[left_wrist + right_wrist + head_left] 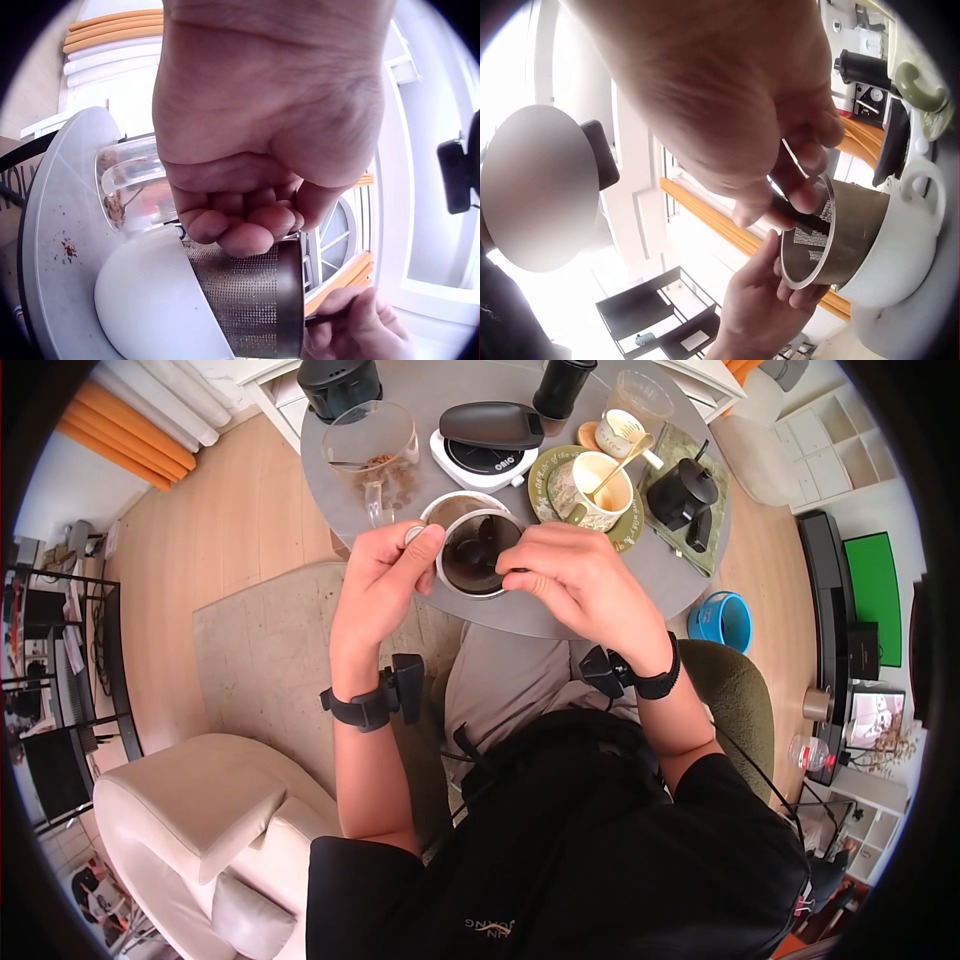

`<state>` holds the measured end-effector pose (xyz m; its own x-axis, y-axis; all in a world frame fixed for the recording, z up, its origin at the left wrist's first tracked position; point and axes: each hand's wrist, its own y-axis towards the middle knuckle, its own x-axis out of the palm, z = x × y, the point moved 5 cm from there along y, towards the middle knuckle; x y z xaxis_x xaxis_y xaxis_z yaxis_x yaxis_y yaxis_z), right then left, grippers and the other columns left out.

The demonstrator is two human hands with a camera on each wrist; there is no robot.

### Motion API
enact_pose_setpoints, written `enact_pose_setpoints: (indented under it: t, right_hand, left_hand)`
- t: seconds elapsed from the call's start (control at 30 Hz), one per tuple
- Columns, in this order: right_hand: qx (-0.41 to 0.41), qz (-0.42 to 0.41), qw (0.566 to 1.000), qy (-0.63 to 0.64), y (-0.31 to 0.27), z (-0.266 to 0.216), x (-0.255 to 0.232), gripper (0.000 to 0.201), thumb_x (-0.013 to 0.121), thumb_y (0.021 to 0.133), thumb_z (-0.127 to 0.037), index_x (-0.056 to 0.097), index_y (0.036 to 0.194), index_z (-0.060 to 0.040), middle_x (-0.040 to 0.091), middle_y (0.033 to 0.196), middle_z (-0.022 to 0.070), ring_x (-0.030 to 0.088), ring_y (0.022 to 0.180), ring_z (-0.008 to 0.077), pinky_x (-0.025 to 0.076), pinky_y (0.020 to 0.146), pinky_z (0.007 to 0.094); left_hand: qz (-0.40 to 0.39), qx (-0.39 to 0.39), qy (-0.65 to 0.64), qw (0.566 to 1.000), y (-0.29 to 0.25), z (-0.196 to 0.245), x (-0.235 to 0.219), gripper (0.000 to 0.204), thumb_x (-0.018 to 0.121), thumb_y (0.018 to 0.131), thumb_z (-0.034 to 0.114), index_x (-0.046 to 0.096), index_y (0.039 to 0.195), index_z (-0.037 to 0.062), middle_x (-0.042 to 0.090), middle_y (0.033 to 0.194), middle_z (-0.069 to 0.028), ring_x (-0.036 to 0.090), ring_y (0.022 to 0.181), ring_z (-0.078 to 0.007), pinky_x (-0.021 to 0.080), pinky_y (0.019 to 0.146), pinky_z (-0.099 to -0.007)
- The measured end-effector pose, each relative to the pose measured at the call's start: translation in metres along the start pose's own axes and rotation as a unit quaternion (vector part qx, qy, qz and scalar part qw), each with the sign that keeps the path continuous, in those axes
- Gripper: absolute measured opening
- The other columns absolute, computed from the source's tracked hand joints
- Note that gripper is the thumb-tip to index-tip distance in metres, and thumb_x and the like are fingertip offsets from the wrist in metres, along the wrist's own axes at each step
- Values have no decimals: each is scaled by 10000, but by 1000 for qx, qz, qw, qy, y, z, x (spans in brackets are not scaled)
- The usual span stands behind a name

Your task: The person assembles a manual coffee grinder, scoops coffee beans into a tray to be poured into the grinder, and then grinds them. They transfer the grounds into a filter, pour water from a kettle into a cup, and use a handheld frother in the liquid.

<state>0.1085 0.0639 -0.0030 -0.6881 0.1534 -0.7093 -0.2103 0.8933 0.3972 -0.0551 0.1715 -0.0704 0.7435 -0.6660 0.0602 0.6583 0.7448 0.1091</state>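
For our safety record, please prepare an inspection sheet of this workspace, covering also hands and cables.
Surface: grey table; brown crumbs lie on it.
Job's things: mesh strainer, tilted, at the mouth of a white cup; dark handle reaches into the strainer.
Clutter: glass jug with brown bits, white scale, patterned cup on a green plate.
Left hand: grips the mesh strainer.
Right hand: pinches the dark handle.
Cables: thin black cable beside the right arm.
Surroundings: pale armchair; blue bucket on the floor.

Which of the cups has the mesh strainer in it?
The plain white cup: the mesh strainer juts from its mouth. The cup on the green plate and the small cup beyond it stand apart.
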Motion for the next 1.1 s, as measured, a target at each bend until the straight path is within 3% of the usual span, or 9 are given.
enact_pose_setpoints:
  t: [0.17,0.3,0.6,0.7,0.87,1.03,1.1]
  right_hand:
    - [10,75,997,30,1,-4,-11,127,730,884,-134,681,920,-23,621,775,116,611,711,328,483,628,420]
    - [11,68,997,-18,0,2,-1,125,732,885,-127,683,919,-17,630,773,122,611,702,329,481,622,416]
    - [24,112,991,69,-4,-5,5,97,706,921,-97,692,931,-2,620,743,127,605,680,323,472,604,402]
    - [48,146,986,62,-6,0,-2,94,708,916,-86,693,924,6,632,744,121,604,666,314,471,597,398]
    - [-4,140,990,-28,-6,-4,11,88,730,894,-79,698,902,3,650,732,120,601,643,312,477,589,394]
    - [20,154,986,66,-6,-11,15,67,715,899,-52,705,917,12,659,735,124,607,640,311,486,588,389]
    - [65,185,977,87,-8,-3,8,64,707,900,-42,708,929,15,672,750,128,616,650,308,487,592,389]
  left_hand:
    - [1,7,3,1000,0,1,1,418,600,1059,258,565,694,59,517,605,35,445,575,-53,340,541,-251]
    - [2,1,8,1000,0,2,1,416,601,1058,253,564,693,58,515,606,35,444,575,-53,341,540,-252]
    - [1,3,-4,1000,1,1,1,414,604,1058,255,564,695,59,514,607,37,448,576,-54,345,541,-251]
    - [1,4,-5,1000,0,0,1,411,603,1059,255,567,698,60,516,608,37,450,576,-54,346,541,-249]
    - [3,-1,-2,1000,0,0,1,411,601,1059,252,566,697,61,516,608,36,452,574,-54,349,541,-248]
    - [0,4,-7,1000,1,0,1,410,601,1059,246,564,696,61,515,605,37,455,573,-54,355,541,-249]
    - [0,4,-7,1000,0,1,2,409,600,1060,245,565,696,61,515,605,37,455,573,-54,355,541,-249]
